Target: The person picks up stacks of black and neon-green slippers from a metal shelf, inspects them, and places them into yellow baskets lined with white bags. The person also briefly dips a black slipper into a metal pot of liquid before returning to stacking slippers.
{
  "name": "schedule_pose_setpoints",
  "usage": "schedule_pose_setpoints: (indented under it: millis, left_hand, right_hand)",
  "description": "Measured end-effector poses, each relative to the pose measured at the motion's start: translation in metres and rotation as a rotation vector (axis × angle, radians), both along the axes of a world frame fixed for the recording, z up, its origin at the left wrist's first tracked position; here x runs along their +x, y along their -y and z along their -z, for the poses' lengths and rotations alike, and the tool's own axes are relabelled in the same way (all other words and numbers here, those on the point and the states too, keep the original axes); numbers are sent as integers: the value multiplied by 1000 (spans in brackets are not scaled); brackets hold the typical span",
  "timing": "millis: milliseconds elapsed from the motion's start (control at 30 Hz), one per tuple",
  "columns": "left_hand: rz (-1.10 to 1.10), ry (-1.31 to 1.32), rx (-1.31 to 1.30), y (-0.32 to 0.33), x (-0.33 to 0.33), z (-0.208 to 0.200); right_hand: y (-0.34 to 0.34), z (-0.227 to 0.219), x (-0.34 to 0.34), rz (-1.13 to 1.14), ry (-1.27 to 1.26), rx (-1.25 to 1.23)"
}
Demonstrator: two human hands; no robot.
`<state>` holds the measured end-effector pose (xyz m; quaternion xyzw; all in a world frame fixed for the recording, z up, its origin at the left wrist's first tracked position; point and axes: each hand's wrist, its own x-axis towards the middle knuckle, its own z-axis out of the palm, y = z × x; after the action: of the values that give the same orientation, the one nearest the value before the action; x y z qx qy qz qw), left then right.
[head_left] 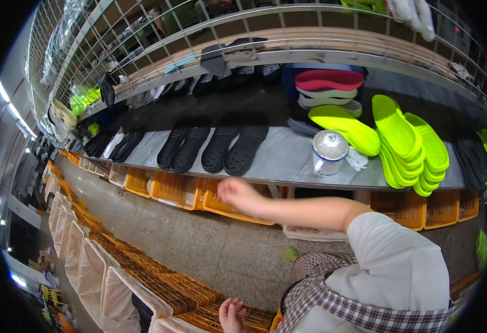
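Observation:
My right hand (239, 197) hangs just in front of the bench's front edge, its arm stretched to the left. It is somewhat blurred and its fingers look loosely curled; nothing shows in it. Low in the view, my left hand (232, 315) is held palm up beside the orange crates, with fingers loosely bent, apart and bare. Nearest to the right hand on the bench lie black shoe soles (242, 151), with another black pair (183, 147) to their left. Neon yellow soles (402, 133) are stacked at the right, next to a white lidded mug (330, 150).
A pink sole (329, 80) tops a pile of pale ones at the back. Wire mesh (243, 28) borders the bench's far side. Orange baskets (177, 188) stand beneath the bench. Crates with cloth liners (96, 266) line the aisle's lower left. Black gloves (128, 145) lie further left.

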<state>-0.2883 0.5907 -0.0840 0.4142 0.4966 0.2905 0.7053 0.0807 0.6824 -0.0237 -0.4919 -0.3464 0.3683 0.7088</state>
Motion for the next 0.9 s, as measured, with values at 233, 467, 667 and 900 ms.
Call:
schedule_pose_setpoints:
  millis: [233, 467, 667, 900]
  left_hand:
    - [117, -84, 32, -103, 18, 12]
    - [-84, -201, -185, -220, 70, 5]
    - [-52, -334, -320, -296, 110, 17]
    - [52, -342, -404, -344, 116, 31]
  right_hand:
    - [-191, 18, 235, 1155, -56, -14]
    - [-174, 49, 464, 1356, 589, -751]
    - [-157, 42, 549, 1194, 39, -360]
    - [-143, 45, 582, 984, -456, 62]
